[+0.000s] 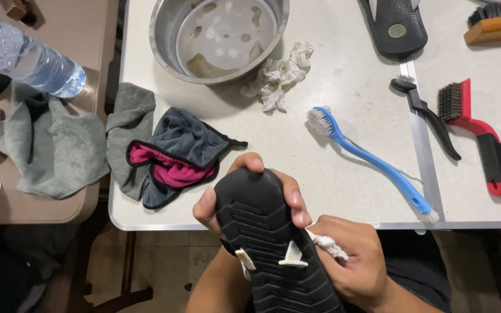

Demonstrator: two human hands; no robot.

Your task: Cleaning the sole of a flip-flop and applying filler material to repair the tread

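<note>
Head view, single entry: a black sandal [279, 249] is held sole-up over the near edge of the table [349, 191], partly above the floor, its toe end pointing away from the wearer. The left hand [233, 200] is wrapped round the toe end, fingers curled over both sides of the sole. The right hand [355, 264] is closed on a small white wad of tissue [329, 244], which is pressed against the sole's right edge. The sandal is judged light, flexible rather than stiff, its ribbed tread giving good friction; the toe and side edges are judged the best places to be gripped, the white strap plugs [293, 257] being left alone. Behind the hands are listed: a grey cloth with pink lining [175, 156], a plain grey cloth [129, 124], a steel bowl [163, 35] with a little liquid, a crumpled white tissue [276, 75], a blue long-handled brush [378, 162], a thin black brush [430, 116], a red-handled wire brush [482, 136], a wooden brush [497, 23] and a second black sandal [395, 23]. On the side table to the left, a plastic water bottle [24, 55] and a grey towel [53, 145] are noted. Open room is found between the blue long-handled brush and the hands; the table's front edge lies just beyond the knuckles.
</note>
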